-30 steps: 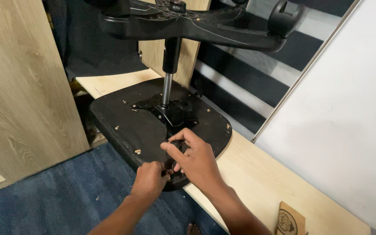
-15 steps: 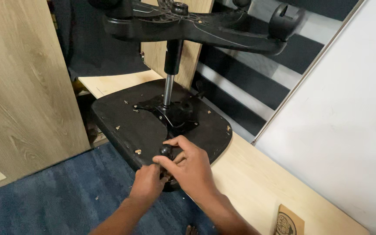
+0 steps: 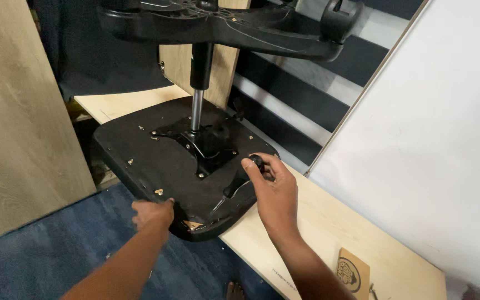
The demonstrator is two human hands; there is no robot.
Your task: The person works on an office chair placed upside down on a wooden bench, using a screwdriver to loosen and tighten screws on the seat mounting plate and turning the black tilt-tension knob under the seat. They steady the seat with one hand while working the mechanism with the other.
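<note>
An upturned office chair lies on a light wooden board [image 3: 329, 228]. Its black seat underside [image 3: 151, 166] faces up, with a metal mounting plate [image 3: 206, 147] bolted at the middle. A chrome gas column [image 3: 196, 108] rises from the plate to the black star base [image 3: 223, 25] overhead. My right hand [image 3: 270, 186] grips the black handle of a screwdriver [image 3: 240, 180], whose tip points down at the seat's near edge. My left hand [image 3: 154, 214] presses on the seat's front rim next to a brass insert.
A tall wood-grain panel [image 3: 23, 122] stands at the left. A white wall panel [image 3: 434, 144] fills the right side. Blue carpet [image 3: 45, 261] lies below. A small cardboard piece [image 3: 354, 266] rests on the board near my right forearm.
My hands, together at the seat's near edge before, have parted. The right one now grips the screwdriver handle farther right, and the left one has dropped to the front rim.
</note>
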